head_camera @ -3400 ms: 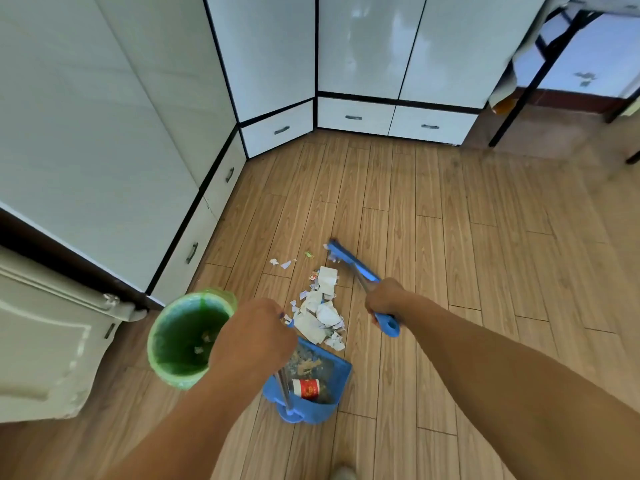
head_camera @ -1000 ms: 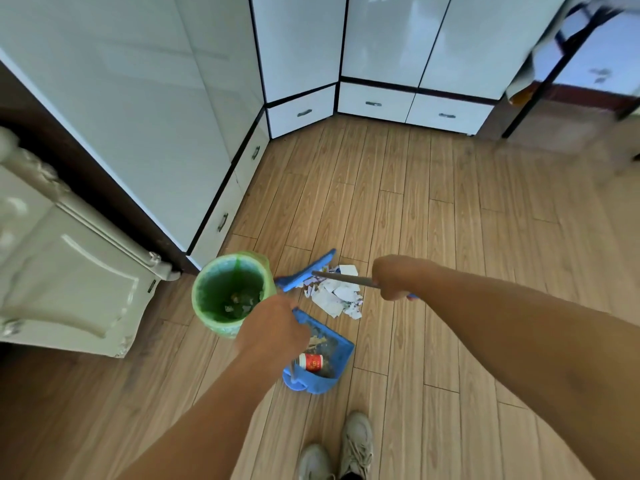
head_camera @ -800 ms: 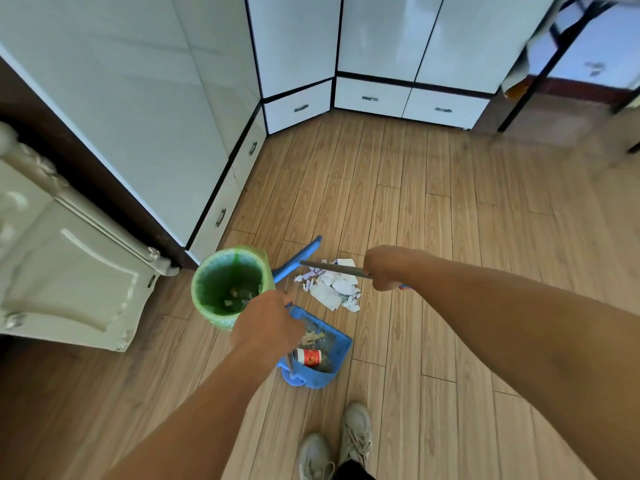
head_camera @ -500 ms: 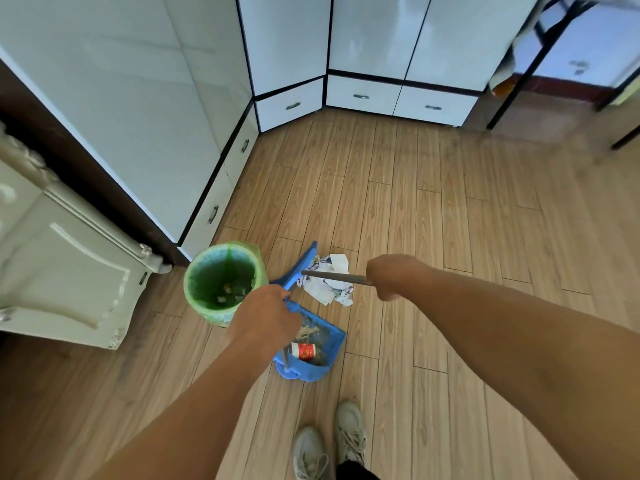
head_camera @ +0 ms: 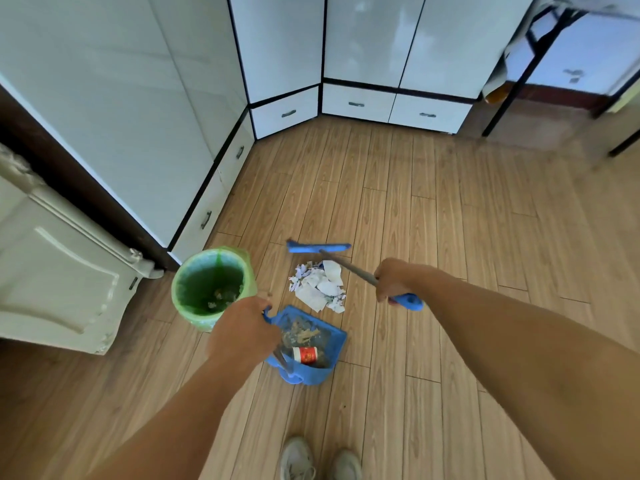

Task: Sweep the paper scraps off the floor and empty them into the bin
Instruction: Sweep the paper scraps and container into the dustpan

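A heap of white paper scraps lies on the wood floor just beyond the mouth of a blue dustpan. The pan holds dirt and a small red-labelled cup. My left hand grips the dustpan's upright handle. My right hand grips the handle of a blue broom; its head sits on the floor behind the scraps. A bin with a green liner stands left of the pan, with some rubbish in it.
White cabinets with drawers line the back and left walls. A cream-coloured cabinet stands at the left beside the bin. Black table legs are at the back right. My shoes are at the bottom edge.
The broom head swung from the left of the scraps, near the bin, to behind them. The scrap heap has been gathered closer to the dustpan's mouth. My left hand kept its hold.
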{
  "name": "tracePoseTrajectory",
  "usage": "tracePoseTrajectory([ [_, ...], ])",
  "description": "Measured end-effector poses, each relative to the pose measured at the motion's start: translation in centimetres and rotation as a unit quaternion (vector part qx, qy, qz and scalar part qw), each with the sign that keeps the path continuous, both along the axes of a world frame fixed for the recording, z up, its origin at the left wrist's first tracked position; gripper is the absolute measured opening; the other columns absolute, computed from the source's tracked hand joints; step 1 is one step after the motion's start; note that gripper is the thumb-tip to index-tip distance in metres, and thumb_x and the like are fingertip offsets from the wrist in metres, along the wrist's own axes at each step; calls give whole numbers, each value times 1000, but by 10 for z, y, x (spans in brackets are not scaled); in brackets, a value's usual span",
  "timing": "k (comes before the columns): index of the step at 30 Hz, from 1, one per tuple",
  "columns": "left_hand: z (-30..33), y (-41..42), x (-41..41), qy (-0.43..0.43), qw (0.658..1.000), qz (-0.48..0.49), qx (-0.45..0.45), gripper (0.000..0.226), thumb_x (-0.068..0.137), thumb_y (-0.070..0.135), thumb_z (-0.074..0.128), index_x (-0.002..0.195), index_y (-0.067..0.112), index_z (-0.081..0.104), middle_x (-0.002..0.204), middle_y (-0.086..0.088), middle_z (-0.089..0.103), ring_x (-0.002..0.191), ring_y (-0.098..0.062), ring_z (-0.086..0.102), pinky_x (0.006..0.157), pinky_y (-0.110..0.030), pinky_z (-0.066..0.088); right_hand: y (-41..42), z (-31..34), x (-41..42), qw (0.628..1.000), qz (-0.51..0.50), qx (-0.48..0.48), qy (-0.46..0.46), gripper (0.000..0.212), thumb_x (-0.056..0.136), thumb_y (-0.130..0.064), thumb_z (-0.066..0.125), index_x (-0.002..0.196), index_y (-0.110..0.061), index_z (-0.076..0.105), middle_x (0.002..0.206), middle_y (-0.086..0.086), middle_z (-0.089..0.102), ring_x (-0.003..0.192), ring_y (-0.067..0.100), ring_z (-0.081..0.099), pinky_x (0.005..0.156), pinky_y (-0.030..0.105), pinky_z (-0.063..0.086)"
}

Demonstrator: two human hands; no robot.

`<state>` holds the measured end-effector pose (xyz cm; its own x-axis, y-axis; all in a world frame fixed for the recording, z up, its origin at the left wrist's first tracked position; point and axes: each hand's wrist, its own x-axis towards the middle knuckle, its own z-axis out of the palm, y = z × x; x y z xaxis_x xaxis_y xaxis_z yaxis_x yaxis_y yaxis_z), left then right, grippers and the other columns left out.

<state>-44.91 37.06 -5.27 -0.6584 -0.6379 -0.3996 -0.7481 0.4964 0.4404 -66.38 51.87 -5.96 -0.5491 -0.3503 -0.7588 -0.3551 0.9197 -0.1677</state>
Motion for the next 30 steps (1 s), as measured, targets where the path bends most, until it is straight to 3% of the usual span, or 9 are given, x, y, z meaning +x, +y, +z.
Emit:
tracePoseTrajectory([
  [2,-5,5,0,2,1000,-5,-13,28,79,5,53,102,13,67,76,0,57,64,-17,53,52,-24,36,3,-12,8,999,-33,-12,-22,13,77,-2,61,66,-5,54,57,5,57,45,13,52,47,23,42],
  [6,-6,13,2,4,1000,-2,-25,27,78,4,53,102,7,66,71,0,51,55,-12,47,46,-21,31,12,-34,41,981,-151,-59,-106,6,82,5,51,83,0,49,54,13,54,41,18,51,47,30,43],
  [11,-1,20,3,-14,1000,9,-7,36,78,6,55,110,17,66,88,-1,61,77,-22,59,63,-31,45,15,-12,50,951,-242,-127,-145,15,78,10,51,66,1,49,25,8,45,21,17,45,36,18,39],
  [15,5,18,5,-36,999,-15,8,40,81,12,57,120,21,61,108,-1,64,93,-24,63,81,-37,54,17,18,50,928,-296,-166,-153,21,80,11,50,66,-4,46,21,2,42,22,13,45,32,13,37],
  [18,11,12,3,-47,998,-29,34,39,79,13,58,117,23,61,104,1,65,86,-24,66,77,-37,57,17,30,48,906,-338,-194,-166,21,83,13,45,68,-2,46,35,11,50,29,16,48,37,19,44],
  [21,12,9,1,-51,996,-60,34,26,75,11,57,99,21,61,84,4,60,76,-19,63,73,-37,57,15,25,48,889,-380,-179,-184,17,89,7,43,74,-1,46,63,12,49,53,18,50,65,33,53],
  [23,12,12,-1,-38,997,-62,40,23,75,10,56,95,21,59,82,2,61,75,-20,63,72,-38,57,16,16,53,884,-396,-172,-182,9,89,5,45,85,-2,47,65,11,50,52,15,51,57,29,52],
  [26,5,11,6,-18,996,-48,70,26,77,10,58,100,21,60,90,-2,63,77,-23,65,72,-39,57,14,-8,74,866,-427,-170,-197,17,85,6,45,99,-4,45,64,12,51,45,15,51,44,24,46],
  [30,1,9,13,16,994,-3,108,30,78,4,54,104,17,62,93,-5,64,79,-31,68,73,-48,59,13,-3,90,813,-486,-217,-236,10,83,7,43,80,-1,48,59,13,47,37,15,46,37,20,42],
])
